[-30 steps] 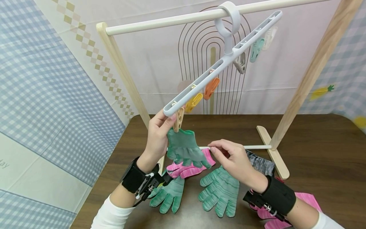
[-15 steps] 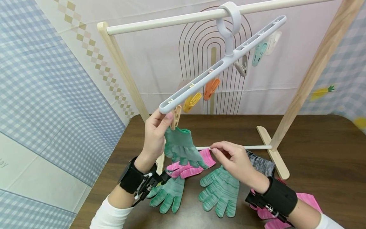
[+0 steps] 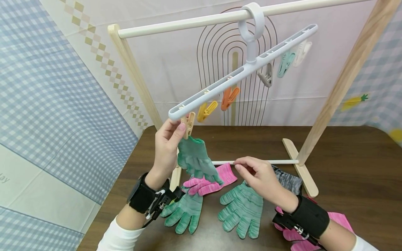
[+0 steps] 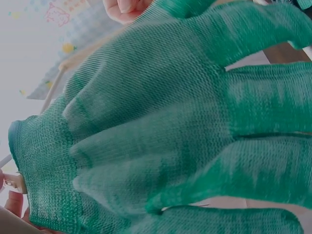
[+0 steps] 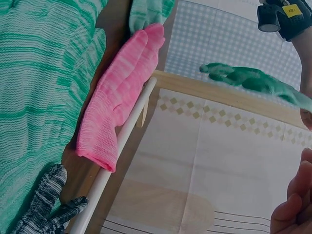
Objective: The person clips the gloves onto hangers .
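A green knitted glove [image 3: 196, 157] hangs by its cuff from a beige clothespin [image 3: 189, 123] at the left end of a pale grey hanger [image 3: 233, 78]. My left hand [image 3: 166, 143] pinches that clothespin, its thumb against the side. In the left wrist view the green glove [image 4: 146, 122] fills most of the picture and hides much of the hand. My right hand [image 3: 259, 174] is held above the table with fingers loosely bent and nothing in them. Below lie two green gloves [image 3: 242, 211], a pink glove [image 3: 216, 184] and a dark grey glove [image 3: 286, 179].
The hanger hooks over a white rod [image 3: 188, 22] on a wooden stand [image 3: 333, 94]. Yellow [image 3: 207, 111], orange [image 3: 230, 98], grey [image 3: 267, 75], mint [image 3: 285, 64] and white [image 3: 302, 54] clothespins hang from it. More pink gloves [image 3: 339, 221] lie under the right forearm.
My left hand has moved left and slightly up with the clothespin and green glove. The hanger has turned, its left end going left and its right end dropping in view. My right hand has barely shifted.
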{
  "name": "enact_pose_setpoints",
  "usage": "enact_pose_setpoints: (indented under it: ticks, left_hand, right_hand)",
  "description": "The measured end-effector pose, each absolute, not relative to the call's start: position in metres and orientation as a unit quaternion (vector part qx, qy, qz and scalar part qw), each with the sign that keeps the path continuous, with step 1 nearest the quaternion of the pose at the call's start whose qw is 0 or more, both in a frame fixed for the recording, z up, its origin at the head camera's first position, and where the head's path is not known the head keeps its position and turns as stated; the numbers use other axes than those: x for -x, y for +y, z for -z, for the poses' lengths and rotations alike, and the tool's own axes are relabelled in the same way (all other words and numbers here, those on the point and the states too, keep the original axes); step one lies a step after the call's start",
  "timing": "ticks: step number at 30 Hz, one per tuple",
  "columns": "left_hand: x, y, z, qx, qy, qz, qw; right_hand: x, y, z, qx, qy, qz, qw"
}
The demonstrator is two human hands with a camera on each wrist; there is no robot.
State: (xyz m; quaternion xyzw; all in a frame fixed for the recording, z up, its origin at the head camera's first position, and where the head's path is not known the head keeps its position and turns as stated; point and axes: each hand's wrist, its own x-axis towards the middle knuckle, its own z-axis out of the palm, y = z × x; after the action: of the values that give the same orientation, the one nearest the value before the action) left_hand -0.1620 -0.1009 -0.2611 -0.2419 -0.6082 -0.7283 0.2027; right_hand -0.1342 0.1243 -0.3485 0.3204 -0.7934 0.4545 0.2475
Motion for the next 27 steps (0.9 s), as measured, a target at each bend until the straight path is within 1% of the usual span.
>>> enact_pose_setpoints:
  ticks: [11,16,21,27]
  left_hand:
    - [0.162,-0.106,0.263,0.248,-0.607,0.725,0.209]
    - [0.162,-0.107,0.265,0.249,-0.602,0.728,0.212]
    - [0.161,-0.110,0.269,0.233,-0.614,0.721,0.222]
    - [0.160,-0.112,0.273,0.240,-0.616,0.709,0.246]
  right_hand:
    - [0.137,0.129,0.353,-0.318,-0.800,-0.448,0.241]
    - [0.137,0.130,0.356,-0.311,-0.806,-0.438,0.248]
    - [0.138,0.133,0.358,-0.300,-0.815,-0.430,0.246]
    - [0.137,0.137,0.360,-0.295,-0.822,-0.420,0.246]
